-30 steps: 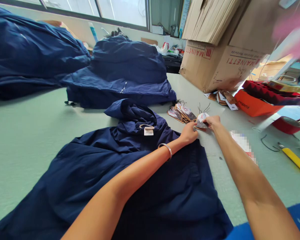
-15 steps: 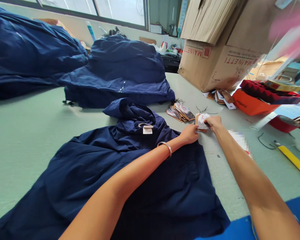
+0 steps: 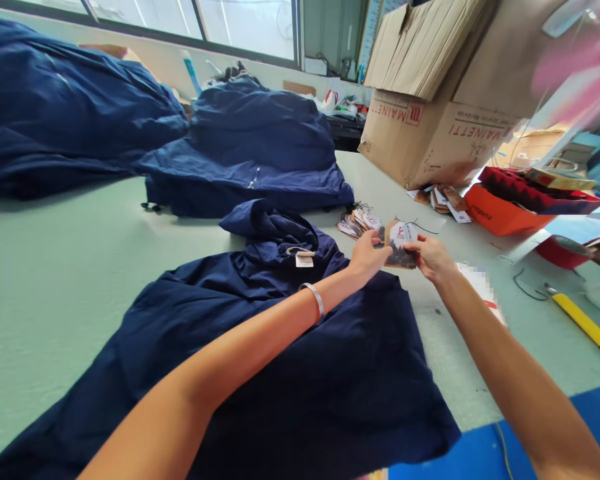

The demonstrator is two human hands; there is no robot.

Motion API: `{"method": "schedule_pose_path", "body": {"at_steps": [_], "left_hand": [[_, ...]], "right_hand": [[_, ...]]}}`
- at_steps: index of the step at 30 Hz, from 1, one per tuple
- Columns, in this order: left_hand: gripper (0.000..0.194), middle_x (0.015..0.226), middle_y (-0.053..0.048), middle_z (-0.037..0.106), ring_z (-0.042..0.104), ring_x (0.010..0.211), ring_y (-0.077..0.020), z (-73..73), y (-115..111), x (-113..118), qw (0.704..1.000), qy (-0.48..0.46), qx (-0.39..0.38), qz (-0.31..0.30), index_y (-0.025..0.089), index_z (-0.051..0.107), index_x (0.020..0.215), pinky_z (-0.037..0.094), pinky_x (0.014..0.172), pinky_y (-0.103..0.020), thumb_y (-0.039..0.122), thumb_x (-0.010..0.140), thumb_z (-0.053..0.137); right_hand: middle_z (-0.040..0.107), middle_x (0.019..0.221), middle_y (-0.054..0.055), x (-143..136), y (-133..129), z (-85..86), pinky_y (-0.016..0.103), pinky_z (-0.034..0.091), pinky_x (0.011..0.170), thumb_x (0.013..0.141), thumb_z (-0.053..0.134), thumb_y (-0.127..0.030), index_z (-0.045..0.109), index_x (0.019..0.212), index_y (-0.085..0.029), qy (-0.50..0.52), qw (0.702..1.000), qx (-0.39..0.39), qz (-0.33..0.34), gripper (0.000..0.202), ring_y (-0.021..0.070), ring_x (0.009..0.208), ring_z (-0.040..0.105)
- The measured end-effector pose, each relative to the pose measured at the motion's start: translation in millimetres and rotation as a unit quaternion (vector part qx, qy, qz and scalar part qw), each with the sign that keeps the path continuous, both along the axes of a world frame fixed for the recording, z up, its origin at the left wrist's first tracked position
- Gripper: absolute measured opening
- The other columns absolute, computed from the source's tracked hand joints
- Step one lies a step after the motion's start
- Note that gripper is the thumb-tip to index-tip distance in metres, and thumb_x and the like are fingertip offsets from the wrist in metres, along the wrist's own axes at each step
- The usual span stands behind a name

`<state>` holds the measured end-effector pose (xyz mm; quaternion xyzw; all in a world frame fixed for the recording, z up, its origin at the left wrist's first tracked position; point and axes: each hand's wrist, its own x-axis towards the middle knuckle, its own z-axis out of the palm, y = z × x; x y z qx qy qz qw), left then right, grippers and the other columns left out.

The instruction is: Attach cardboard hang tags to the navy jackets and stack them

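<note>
Navy jacket (image 3: 340, 387) lies spread; beside it, the right hand (image 3: 433, 257) grips tags (image 3: 399, 241), the left hand (image 3: 369, 259) meets their edge, hold unclear; none visible on the jacket yet.

Navy garment (image 3: 305, 387) with white label (image 3: 305, 261); tag (image 3: 401, 241) white, red and grey; pale green table (image 3: 70, 267)

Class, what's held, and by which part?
A printed tag, held near its right edge by the right hand; whether the left hand grips it is unclear.

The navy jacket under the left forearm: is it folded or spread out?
Spread out, though wrinkled: the navy jacket lies broadly across the green table, neck label showing.
</note>
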<state>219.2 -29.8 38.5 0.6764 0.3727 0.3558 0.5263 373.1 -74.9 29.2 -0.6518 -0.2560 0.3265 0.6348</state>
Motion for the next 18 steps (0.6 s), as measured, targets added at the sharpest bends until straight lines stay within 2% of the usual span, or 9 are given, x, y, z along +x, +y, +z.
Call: {"method": "schedule_pose_path", "body": {"at_steps": [3, 6, 9, 12, 15, 18], "left_hand": [[0.031, 0.103, -0.011, 0.071, 0.067, 0.090, -0.0199, 25.5, -12, -30, 0.986, -0.082, -0.141, -0.027, 0.011, 0.065, 0.105, 0.052, 0.085, -0.033, 0.015, 0.075, 0.064], [0.017, 0.090, -0.007, 0.072, 0.066, 0.076, -0.0160, 36.8, -26, -66, 0.970, -0.151, -0.188, -0.031, 0.011, 0.067, 0.091, 0.052, 0.076, -0.030, 0.013, 0.075, 0.064], [0.015, 0.085, -0.006, 0.072, 0.065, 0.072, -0.0140, 34.2, -41, -100, 0.967, -0.163, -0.196, 0.008, 0.011, 0.067, 0.088, 0.051, 0.072, -0.027, 0.009, 0.074, 0.065], [0.014, 0.084, -0.006, 0.072, 0.065, 0.072, -0.0136, 28.4, -53, -129, 0.965, -0.159, -0.206, 0.025, 0.011, 0.067, 0.088, 0.050, 0.070, -0.026, 0.010, 0.075, 0.065], [0.017, 0.084, -0.005, 0.072, 0.065, 0.071, -0.0139, 24.5, -62, -153, 0.965, -0.162, -0.204, 0.031, 0.012, 0.068, 0.090, 0.050, 0.067, -0.025, 0.015, 0.074, 0.067], [0.021, 0.083, -0.004, 0.071, 0.064, 0.070, -0.0135, 21.0, -69, -171, 0.969, -0.154, -0.188, 0.049, 0.012, 0.068, 0.092, 0.048, 0.063, -0.023, 0.018, 0.072, 0.070]], "right_hand": [[0.074, 0.083, 0.002, -40, -27, 17.7, 0.033, 0.058, 0.073, 0.053, 0.076, -0.010, 0.066, 0.090, -0.018, 0.086, 0.991, 0.040, 0.090, 0.040, 0.0188, 0.075, 0.069], [0.075, 0.088, 0.002, -82, -51, 29.5, 0.034, 0.057, 0.076, 0.053, 0.082, -0.015, 0.066, 0.095, -0.020, 0.114, 0.982, 0.045, 0.143, 0.045, 0.0198, 0.079, 0.070], [0.076, 0.091, 0.003, -117, -66, 34.7, 0.034, 0.056, 0.078, 0.052, 0.086, -0.020, 0.068, 0.096, -0.021, 0.118, 0.972, 0.033, 0.202, 0.048, 0.0206, 0.082, 0.070], [0.076, 0.093, 0.004, -142, -73, 33.5, 0.032, 0.054, 0.074, 0.057, 0.085, -0.031, 0.071, 0.096, -0.020, 0.104, 0.962, 0.008, 0.253, 0.042, 0.0215, 0.082, 0.070], [0.076, 0.087, 0.004, -161, -75, 28.5, 0.030, 0.052, 0.069, 0.062, 0.083, -0.039, 0.073, 0.092, -0.019, 0.085, 0.960, -0.012, 0.265, 0.036, 0.0197, 0.075, 0.069], [0.075, 0.082, 0.003, -179, -76, 24.7, 0.026, 0.049, 0.064, 0.063, 0.083, -0.038, 0.074, 0.088, -0.019, 0.076, 0.957, -0.020, 0.280, 0.032, 0.0168, 0.070, 0.067]]}}
